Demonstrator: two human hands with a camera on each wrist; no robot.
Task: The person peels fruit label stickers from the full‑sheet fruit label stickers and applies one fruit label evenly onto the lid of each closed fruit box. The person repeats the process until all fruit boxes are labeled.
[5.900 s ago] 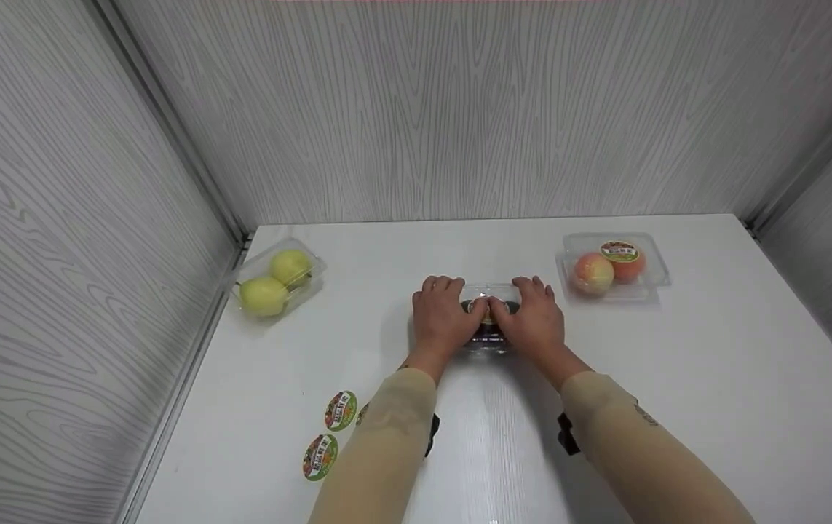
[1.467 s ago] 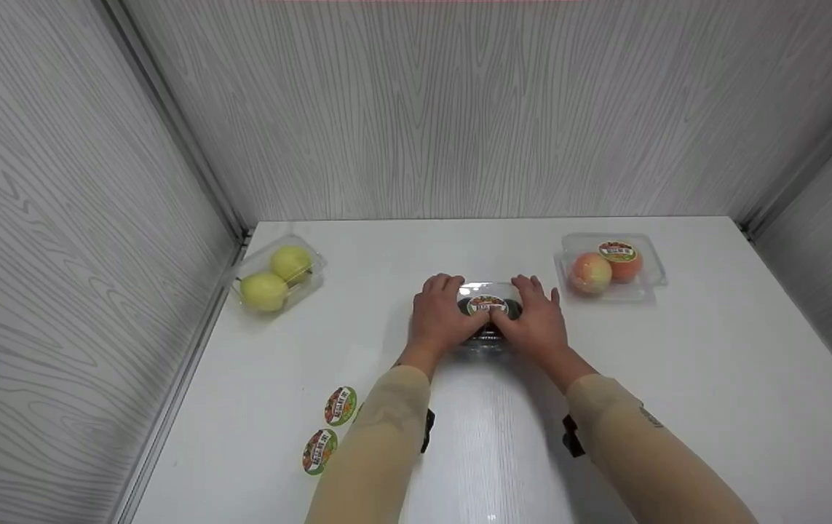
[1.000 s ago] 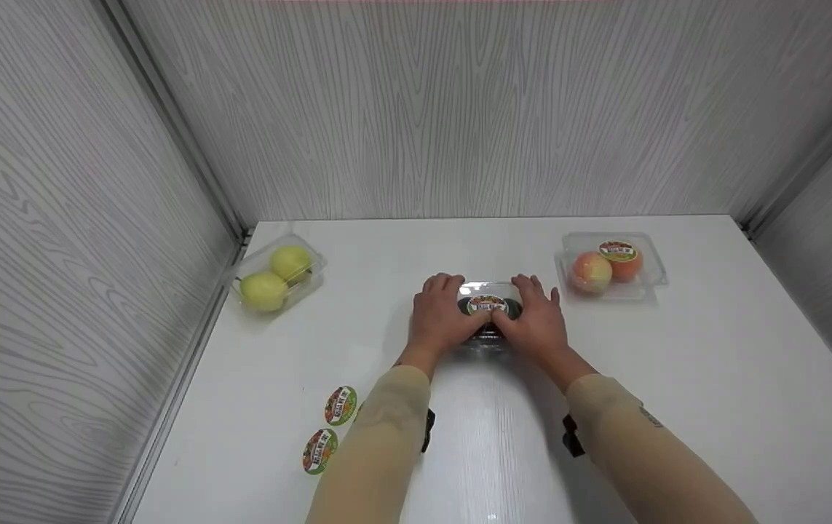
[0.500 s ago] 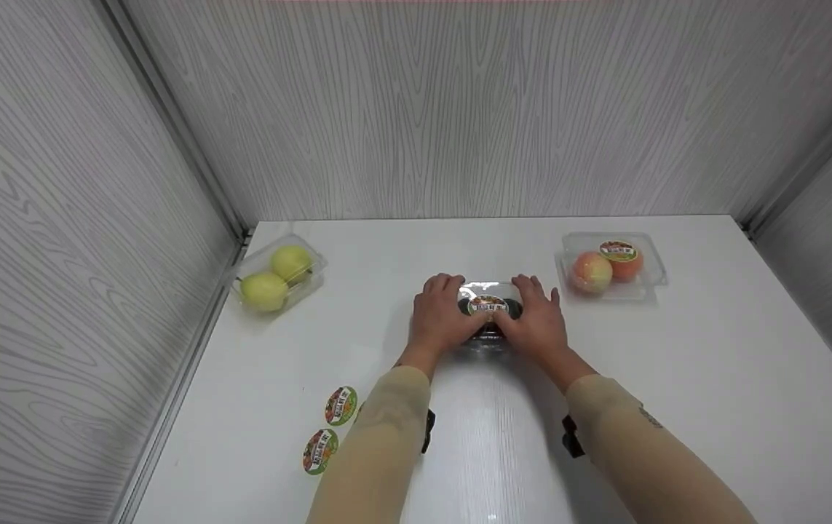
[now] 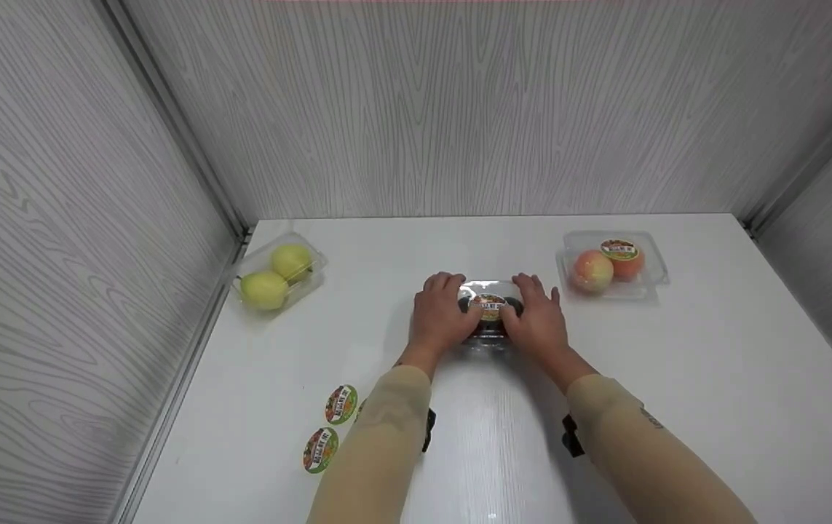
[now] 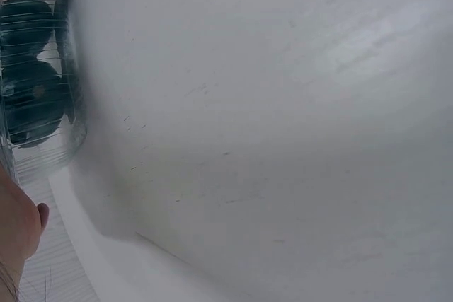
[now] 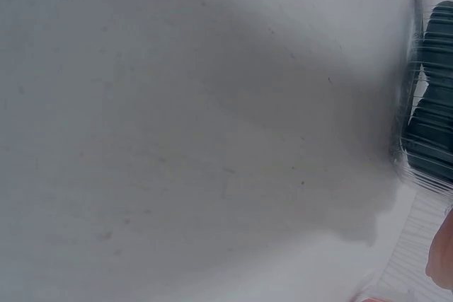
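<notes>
In the head view a clear plastic clamshell box [image 5: 492, 287] sits mid-table between both hands. Dark, round fruit shows through its ribbed walls; in the left wrist view the fruit [image 6: 32, 97] looks dark green. An oval fruit sticker [image 5: 490, 306] lies on the lid. The left hand [image 5: 441, 316] grips the box's left side, its thumb on the sticker's left end. On the opposite side the right hand [image 5: 538, 320] grips likewise, thumb at the sticker's right end. The fingers of both hands reach toward the far corners, and their undersides are hidden.
At the back left stands a clear box with two yellow-green pears [image 5: 264, 290]. Toward the back right is another clear box [image 5: 648, 287] with two reddish fruits [image 5: 593, 271] and an oval sticker on its lid. Loose stickers [image 5: 321, 450] lie by the left forearm, one partly hidden.
The thumbs, together on the sticker's middle earlier, have slid apart toward its ends, so more of it shows. The box and the rest of both hands have stayed nearly in place.
</notes>
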